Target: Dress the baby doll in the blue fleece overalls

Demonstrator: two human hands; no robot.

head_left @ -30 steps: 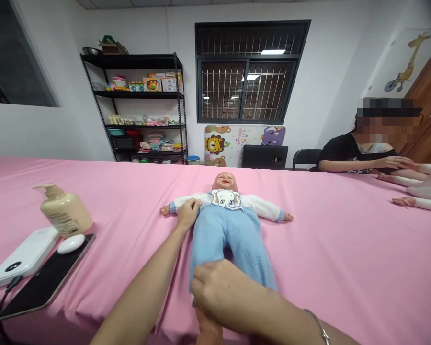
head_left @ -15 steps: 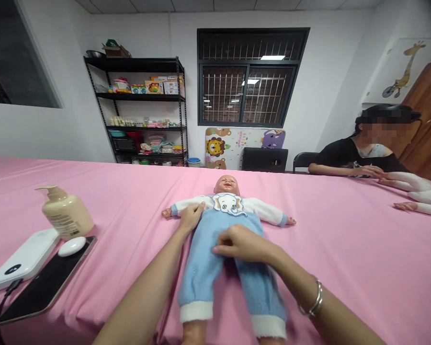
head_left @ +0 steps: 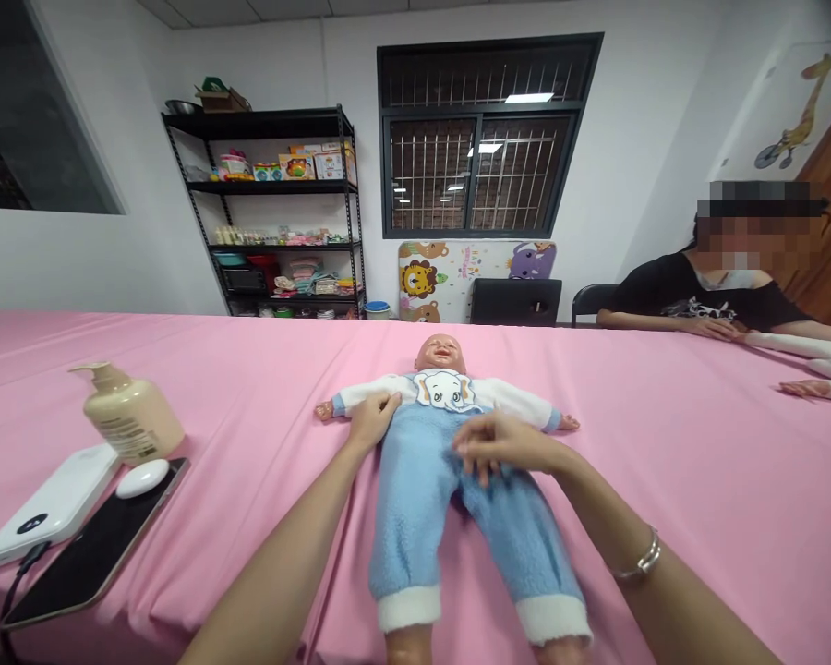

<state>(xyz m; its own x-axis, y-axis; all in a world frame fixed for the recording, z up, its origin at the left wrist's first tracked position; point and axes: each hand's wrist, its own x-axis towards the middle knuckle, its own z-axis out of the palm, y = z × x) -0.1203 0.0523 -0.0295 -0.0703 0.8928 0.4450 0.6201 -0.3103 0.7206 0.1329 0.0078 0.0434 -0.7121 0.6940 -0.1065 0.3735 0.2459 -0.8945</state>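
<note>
Blue trousers (head_left: 413,489) clothe the doll (head_left: 435,434), the right hand (head_left: 507,443) perhaps touching them.

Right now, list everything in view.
doll: 1, blue-white, centre
tablecloth: 1, pink, beneath
bottle: 1, beige, left
power bank: 1, white, left
cable: 1, black, left
phone: 1, black, left
case: 1, white, on phone
rack: 1, black, back left
window: 1, dark-framed, back
board: 1, white, back
co-worker: 1, black top, right
second doll: 1, white, right
bracelet: 1, silver, lower right
left hand: 1, bare, at doll's side
right hand: 1, bare, over doll
</note>
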